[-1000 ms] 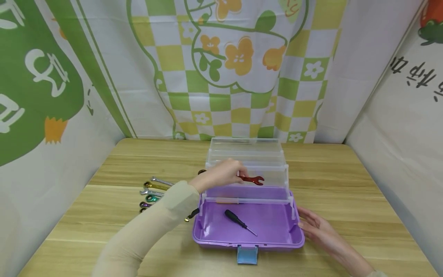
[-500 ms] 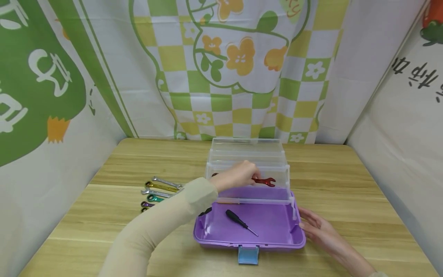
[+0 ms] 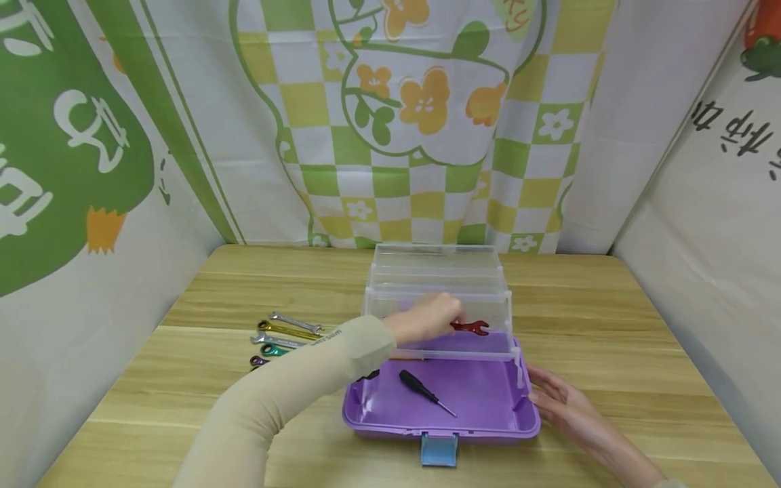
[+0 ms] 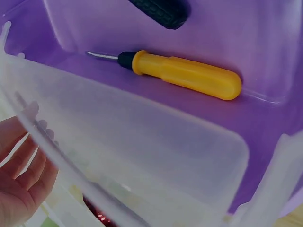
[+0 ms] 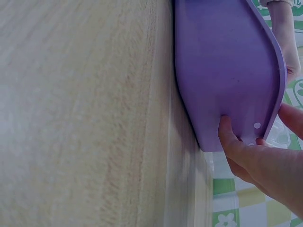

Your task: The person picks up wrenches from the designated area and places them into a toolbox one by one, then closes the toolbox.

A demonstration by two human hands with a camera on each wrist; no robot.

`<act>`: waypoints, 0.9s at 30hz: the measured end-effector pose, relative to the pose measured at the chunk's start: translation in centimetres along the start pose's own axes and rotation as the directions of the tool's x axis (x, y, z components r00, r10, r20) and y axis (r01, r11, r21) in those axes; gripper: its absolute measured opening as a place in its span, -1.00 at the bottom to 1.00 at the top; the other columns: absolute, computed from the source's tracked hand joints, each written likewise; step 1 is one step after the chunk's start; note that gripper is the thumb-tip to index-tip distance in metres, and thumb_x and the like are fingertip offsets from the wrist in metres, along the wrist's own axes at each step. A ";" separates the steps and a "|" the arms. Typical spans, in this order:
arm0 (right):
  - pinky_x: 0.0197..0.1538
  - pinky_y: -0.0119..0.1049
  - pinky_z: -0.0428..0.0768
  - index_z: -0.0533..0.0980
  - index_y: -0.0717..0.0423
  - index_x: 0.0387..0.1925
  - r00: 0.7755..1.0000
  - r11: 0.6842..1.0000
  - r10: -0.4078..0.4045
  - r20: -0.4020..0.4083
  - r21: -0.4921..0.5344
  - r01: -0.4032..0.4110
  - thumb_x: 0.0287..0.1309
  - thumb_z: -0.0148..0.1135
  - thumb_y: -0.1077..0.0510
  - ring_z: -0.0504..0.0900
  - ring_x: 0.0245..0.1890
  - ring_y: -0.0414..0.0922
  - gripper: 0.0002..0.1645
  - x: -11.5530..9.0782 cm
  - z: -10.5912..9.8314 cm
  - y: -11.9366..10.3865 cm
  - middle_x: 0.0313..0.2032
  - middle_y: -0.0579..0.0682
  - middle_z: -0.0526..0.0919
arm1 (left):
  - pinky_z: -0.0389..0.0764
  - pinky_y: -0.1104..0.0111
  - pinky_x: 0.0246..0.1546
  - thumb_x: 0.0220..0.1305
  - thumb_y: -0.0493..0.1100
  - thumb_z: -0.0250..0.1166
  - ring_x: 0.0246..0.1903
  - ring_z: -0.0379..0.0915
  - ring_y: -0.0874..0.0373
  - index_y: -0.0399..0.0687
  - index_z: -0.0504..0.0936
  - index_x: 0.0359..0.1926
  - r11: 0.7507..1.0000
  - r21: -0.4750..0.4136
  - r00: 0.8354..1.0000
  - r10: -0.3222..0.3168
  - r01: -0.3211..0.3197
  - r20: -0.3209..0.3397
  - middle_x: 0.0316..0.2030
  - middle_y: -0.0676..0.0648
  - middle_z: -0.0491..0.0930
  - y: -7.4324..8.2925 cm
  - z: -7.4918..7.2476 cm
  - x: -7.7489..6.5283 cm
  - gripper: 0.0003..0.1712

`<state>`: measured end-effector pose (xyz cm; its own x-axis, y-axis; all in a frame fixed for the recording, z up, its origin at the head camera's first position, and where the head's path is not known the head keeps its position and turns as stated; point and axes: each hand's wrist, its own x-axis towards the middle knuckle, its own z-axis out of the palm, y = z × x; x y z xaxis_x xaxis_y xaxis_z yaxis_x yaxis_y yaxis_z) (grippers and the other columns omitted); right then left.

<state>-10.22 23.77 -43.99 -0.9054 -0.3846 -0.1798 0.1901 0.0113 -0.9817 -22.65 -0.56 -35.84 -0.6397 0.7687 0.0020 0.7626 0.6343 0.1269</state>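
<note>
My left hand (image 3: 430,317) pinches a red wrench (image 3: 474,328) over a translucent tray (image 3: 482,308) of a purple toolbox (image 3: 442,431). In the left wrist view its fingertips lie along the tray's edge, and part of the red wrench (image 4: 97,210) shows behind the plastic. My right hand (image 3: 567,410) rests against the toolbox's right side with its fingers extended, touching the purple wall (image 5: 232,71) in the right wrist view. Inside the box lie a black-handled screwdriver (image 3: 421,388) and a yellow-handled screwdriver (image 4: 189,75).
Several wrenches, among them a gold one (image 3: 287,330) and a green one (image 3: 272,350), lie left of the box, partly behind my sleeve. A black piece (image 3: 369,375) shows by the box's left rim. A blue latch (image 3: 439,450) hangs at the front.
My left hand has moved right and then slightly down with the red wrench, into the translucent tray area. The right hand stays at the box's side.
</note>
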 end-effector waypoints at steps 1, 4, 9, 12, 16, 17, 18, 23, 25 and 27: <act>0.04 -0.42 0.39 -0.26 0.44 0.26 1.000 1.000 -0.001 0.002 0.001 0.001 0.21 -0.05 0.25 0.40 -0.03 -0.44 -0.21 0.0 0.0 0.0 0.26 0.41 -0.25 | 0.47 0.47 -0.37 -0.05 -0.28 0.33 -0.37 0.49 0.24 -0.01 0.68 -0.38 1.000 0.002 1.000 -0.002 0.002 0.004 -0.44 0.10 0.61 0.0 0.1 0.0 -0.85; 0.04 -0.42 0.39 -0.27 0.45 0.25 1.000 1.000 -0.007 0.011 0.007 0.007 0.21 -0.06 0.25 0.41 -0.03 -0.42 -0.21 0.0 0.0 0.0 0.26 0.43 -0.26 | 0.48 0.48 -0.32 -0.05 -0.26 0.33 -0.33 0.49 0.25 -0.01 0.68 -0.34 1.000 -0.005 1.000 -0.011 0.011 0.010 -0.40 0.10 0.62 -0.1 0.5 0.0 -0.83; 0.04 -0.41 0.39 -0.28 0.45 0.25 1.000 1.000 -0.011 0.025 0.015 0.010 0.22 -0.07 0.25 0.41 -0.02 -0.40 -0.21 0.0 0.0 0.1 0.25 0.43 -0.28 | 0.47 0.47 -0.22 -0.04 -0.25 0.34 -0.25 0.50 0.23 -0.04 0.67 -0.27 0.999 -0.040 1.000 -0.027 0.028 0.011 -0.33 0.07 0.63 -0.2 0.7 0.0 -0.78; 0.05 -0.41 0.38 -0.29 0.44 0.26 1.000 1.000 -0.004 0.027 0.021 0.004 0.23 -0.08 0.25 0.40 -0.01 -0.40 -0.21 0.0 0.0 0.1 0.26 0.42 -0.28 | 0.47 0.49 -0.22 -0.04 -0.25 0.34 -0.24 0.50 0.23 -0.06 0.67 -0.26 0.997 -0.072 0.999 -0.035 0.036 0.015 -0.33 0.06 0.63 -0.3 0.8 0.0 -0.77; 0.05 -0.41 0.38 -0.29 0.44 0.26 1.000 1.000 0.005 0.019 0.023 -0.005 0.22 -0.07 0.24 0.40 -0.02 -0.41 -0.20 0.1 0.0 0.1 0.26 0.42 -0.28 | 0.47 0.53 -0.26 -0.06 -0.27 0.35 -0.28 0.51 0.25 -0.06 0.68 -0.27 0.994 -0.103 0.999 -0.030 0.032 0.020 -0.36 0.05 0.63 -0.6 0.9 0.2 -0.76; 0.05 -0.41 0.39 -0.28 0.44 0.26 1.000 1.000 0.006 0.015 0.023 -0.006 0.22 -0.06 0.24 0.40 -0.02 -0.42 -0.20 0.1 0.0 0.1 0.26 0.42 -0.28 | 0.47 0.53 -0.27 -0.07 -0.28 0.36 -0.29 0.51 0.25 -0.06 0.68 -0.27 0.994 -0.110 0.999 -0.025 0.027 0.024 -0.36 0.05 0.64 -0.7 0.9 0.2 -0.76; 0.04 -0.42 0.39 -0.28 0.44 0.26 1.000 1.000 0.006 0.012 0.021 -0.006 0.22 -0.06 0.23 0.40 -0.03 -0.42 -0.20 0.1 0.1 0.1 0.26 0.42 -0.28 | 0.47 0.53 -0.27 -0.08 -0.30 0.35 -0.28 0.51 0.25 -0.06 0.68 -0.27 0.993 -0.115 0.999 -0.018 0.021 0.029 -0.36 0.04 0.64 -0.8 0.8 0.2 -0.75; 0.04 -0.42 0.39 -0.29 0.46 0.25 1.000 1.000 -0.010 0.014 0.022 0.010 0.22 -0.07 0.24 0.40 -0.02 -0.43 -0.20 0.1 0.0 0.2 0.25 0.43 -0.29 | 0.47 0.52 -0.22 -0.06 -0.38 0.31 -0.22 0.51 0.20 -0.09 0.66 -0.22 0.994 -0.107 0.998 0.031 -0.025 0.056 -0.28 0.00 0.62 -1.0 0.8 0.2 -0.70; 0.04 -0.42 0.39 -0.29 0.47 0.25 1.000 1.000 -0.018 0.018 0.024 0.018 0.22 -0.07 0.25 0.40 -0.02 -0.42 -0.20 0.1 0.0 0.2 0.25 0.44 -0.29 | 0.47 0.50 -0.19 -0.05 -0.42 0.26 -0.20 0.50 0.18 -0.09 0.66 -0.20 0.996 -0.080 0.997 0.053 -0.048 0.055 -0.26 -0.01 0.61 -1.0 0.8 0.1 -0.67; 0.04 -0.41 0.39 -0.29 0.48 0.24 1.000 0.999 -0.023 0.019 0.022 0.023 0.22 -0.07 0.25 0.40 -0.01 -0.41 -0.20 0.1 -0.1 0.2 0.24 0.44 -0.29 | 0.47 0.49 -0.20 -0.04 -0.45 0.22 -0.20 0.49 0.17 -0.09 0.65 -0.19 0.996 -0.048 0.996 0.072 -0.070 0.043 -0.27 -0.02 0.59 -1.0 0.9 0.0 -0.65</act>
<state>-10.27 23.79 -44.22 -0.9024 -0.4018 -0.1555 0.1777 -0.0183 -0.9839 -23.37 -1.08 -36.82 -0.5784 0.8151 -0.0317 0.7998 0.5743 0.1743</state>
